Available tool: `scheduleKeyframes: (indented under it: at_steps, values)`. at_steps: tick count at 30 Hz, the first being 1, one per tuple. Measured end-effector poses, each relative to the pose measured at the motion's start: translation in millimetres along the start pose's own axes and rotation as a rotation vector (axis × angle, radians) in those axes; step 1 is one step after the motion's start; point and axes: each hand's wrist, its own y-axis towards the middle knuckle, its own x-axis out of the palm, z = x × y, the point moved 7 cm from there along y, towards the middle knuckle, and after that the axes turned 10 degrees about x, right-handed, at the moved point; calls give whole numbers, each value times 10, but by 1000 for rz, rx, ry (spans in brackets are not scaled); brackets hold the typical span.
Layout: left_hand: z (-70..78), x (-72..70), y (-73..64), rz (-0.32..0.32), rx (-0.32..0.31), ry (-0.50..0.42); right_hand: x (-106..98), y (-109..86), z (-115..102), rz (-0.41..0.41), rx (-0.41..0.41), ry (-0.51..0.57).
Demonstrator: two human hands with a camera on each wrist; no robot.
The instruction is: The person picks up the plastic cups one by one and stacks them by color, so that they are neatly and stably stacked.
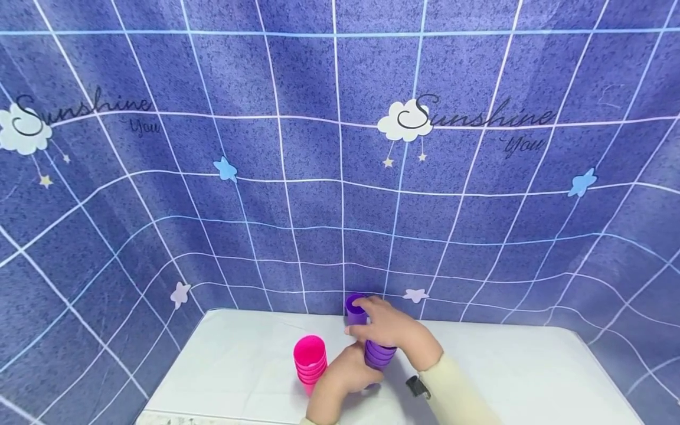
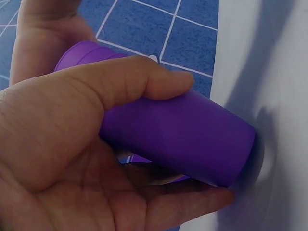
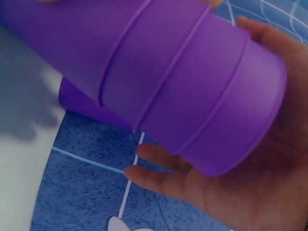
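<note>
My left hand (image 1: 353, 369) grips a stack of nested purple cups (image 1: 379, 354), with the thumb along one side and fingers along the other. In the left wrist view the stack's lowest cup (image 2: 192, 130) tilts, its base close over the white surface. My right hand (image 1: 385, 321) reaches over the top of the stack, its fingers extended. In the head view, those fingers overlap the mouth of a separate purple cup (image 1: 355, 316) standing behind. The right wrist view has the stacked rims (image 3: 211, 91) in front of the right palm, with the separate cup (image 3: 91, 103) partly hidden beyond.
A stack of pink cups (image 1: 310, 357) stands left of my left hand, mouth up. Both stacks are over a white tabletop (image 1: 249, 348). Behind and at the sides hangs a blue gridded curtain (image 1: 313, 147) with clouds and stars. A black clip (image 1: 418, 386) sits by the right sleeve.
</note>
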Motion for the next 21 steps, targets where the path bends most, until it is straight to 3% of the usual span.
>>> scheduleKeyframes:
  at_steps: [4,12,21]
  values:
    - [40,-8,-13,14,18,40,74,86,-24,-86,46,-81]
    - [50,-10,-19,14,13,8,130,239,-31,-143,114,-188]
    - [41,-20,-20,17,-24,-38,122,433,9,-141,29,-129]
